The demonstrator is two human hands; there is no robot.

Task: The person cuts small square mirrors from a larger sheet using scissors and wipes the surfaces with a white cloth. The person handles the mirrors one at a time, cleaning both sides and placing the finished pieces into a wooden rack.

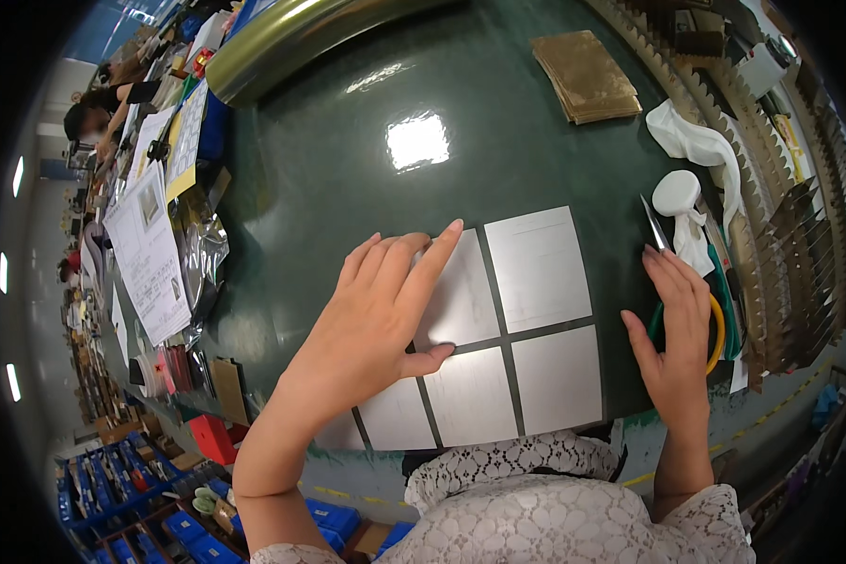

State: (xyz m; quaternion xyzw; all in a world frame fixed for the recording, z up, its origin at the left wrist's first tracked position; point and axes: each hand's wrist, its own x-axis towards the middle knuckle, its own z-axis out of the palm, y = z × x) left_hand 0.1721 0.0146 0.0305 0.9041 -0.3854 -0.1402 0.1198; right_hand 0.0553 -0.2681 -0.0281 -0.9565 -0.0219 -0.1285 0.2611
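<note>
Working at the near edge of the green table (320, 179), we have wide room beyond the silver sheets (535, 268); our left hand (371, 305) is spread, index and thumb tips by opposite edges of a back-row sheet (470, 296); our right hand (677, 324), loosely uncurled, overlaps the scissors (658, 231), contact unclear.

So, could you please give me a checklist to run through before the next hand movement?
1. Visible silvery rectangular sheets separated by gaps: ok, dark strips of tabletop show between them.
2. Left hand clear of the sheets: not ok, it lies over the upper row.
3. Sheet edges under that hand aligned: cannot tell, they are hidden.
4. Right hand clear of the scissors: not ok, it is over their handles.
5. Stack of brown sheets apart from the silvery ones: ok, it sits farther back.
</note>
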